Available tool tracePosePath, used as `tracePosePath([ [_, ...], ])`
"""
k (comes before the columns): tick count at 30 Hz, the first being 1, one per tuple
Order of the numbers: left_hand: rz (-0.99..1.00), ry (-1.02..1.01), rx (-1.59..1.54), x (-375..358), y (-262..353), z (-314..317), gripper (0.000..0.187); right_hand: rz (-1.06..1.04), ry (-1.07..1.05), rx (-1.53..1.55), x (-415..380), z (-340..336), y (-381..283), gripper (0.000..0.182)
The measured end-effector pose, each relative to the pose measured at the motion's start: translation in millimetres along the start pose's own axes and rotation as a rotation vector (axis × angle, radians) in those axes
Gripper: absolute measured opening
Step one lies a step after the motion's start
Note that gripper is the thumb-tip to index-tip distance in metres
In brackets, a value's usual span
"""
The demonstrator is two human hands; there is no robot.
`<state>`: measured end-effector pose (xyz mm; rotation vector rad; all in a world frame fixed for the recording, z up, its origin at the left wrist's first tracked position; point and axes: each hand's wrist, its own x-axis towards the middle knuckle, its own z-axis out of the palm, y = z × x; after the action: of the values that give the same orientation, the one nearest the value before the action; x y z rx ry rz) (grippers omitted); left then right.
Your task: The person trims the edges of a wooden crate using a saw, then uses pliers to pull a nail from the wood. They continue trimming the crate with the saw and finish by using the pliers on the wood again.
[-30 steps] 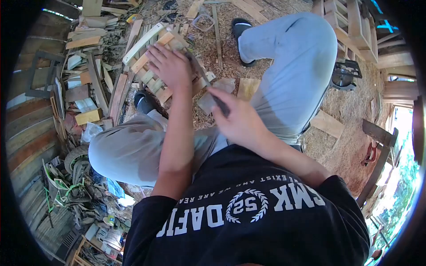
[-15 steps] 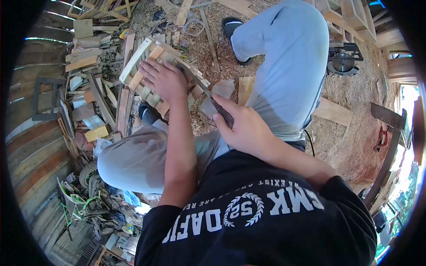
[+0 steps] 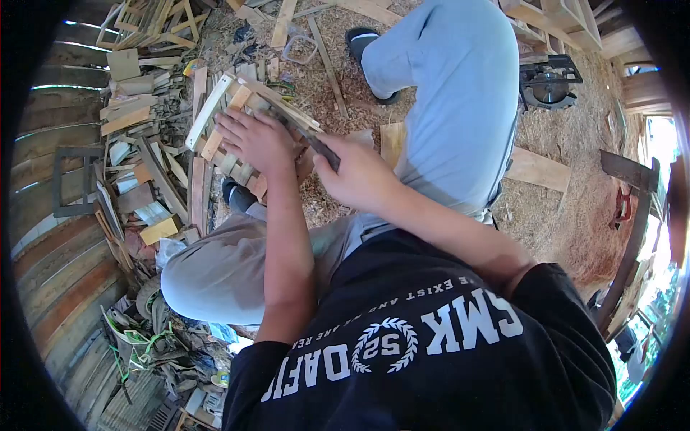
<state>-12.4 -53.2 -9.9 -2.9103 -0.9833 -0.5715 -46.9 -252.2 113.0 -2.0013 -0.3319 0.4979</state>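
Observation:
My left hand (image 3: 259, 144) lies on a slatted wooden frame (image 3: 210, 108) at upper left, its fingers stretched out over the slats. The frame is tilted and made of pale strips. My right hand (image 3: 356, 169) is closed around the dark handle of a long-bladed hand tool (image 3: 328, 152). Its narrow metal blade reaches up-left over the frame, close to my left fingers. Motion blur and the left hand keep me from telling the exact kind of tool or whether its edge touches the wood.
Wood offcuts (image 3: 133, 108) lie heaped at left by a plank wall (image 3: 61, 266). A circular saw (image 3: 550, 85) rests on the sawdust floor at right, near a loose board (image 3: 535, 171). Wooden frames (image 3: 557, 21) stand at upper right. My bent knees flank the work.
My right hand has pushed the bladed tool up and left, so more of its blade lies over the frame. My left hand stays on the slats. The whole view has shifted slightly.

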Motion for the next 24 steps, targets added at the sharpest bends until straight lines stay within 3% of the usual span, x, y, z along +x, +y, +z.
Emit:
tracePosePath([
  [4,0.001,0.023,-0.01,0,0,3,0.068,0.088,-0.015,-0.041,-57,-30,-12,0.043],
  [7,0.016,0.034,0.009,-1,0,4,0.067,-0.025,0.049,-0.044,-22,-3,7,0.051],
  [8,0.013,0.03,0.02,-1,-1,3,0.067,0.062,-0.015,-0.038,-9,-6,-10,0.049],
  [14,0.008,0.033,0.014,-1,1,2,0.067,0.063,-0.003,-0.035,-58,-32,-12,0.042],
  [18,0.012,0.03,0.049,-3,1,1,0.067,0.052,0.031,0.09,-7,-6,-10,0.032],
  [22,0.023,0.016,0.033,-4,1,-3,0.067,0.001,0.036,-0.024,-42,-22,-17,0.033],
  [24,0.021,0.017,-0.004,-1,-1,1,0.068,0.113,-0.033,0.015,-52,-33,-21,0.036],
])
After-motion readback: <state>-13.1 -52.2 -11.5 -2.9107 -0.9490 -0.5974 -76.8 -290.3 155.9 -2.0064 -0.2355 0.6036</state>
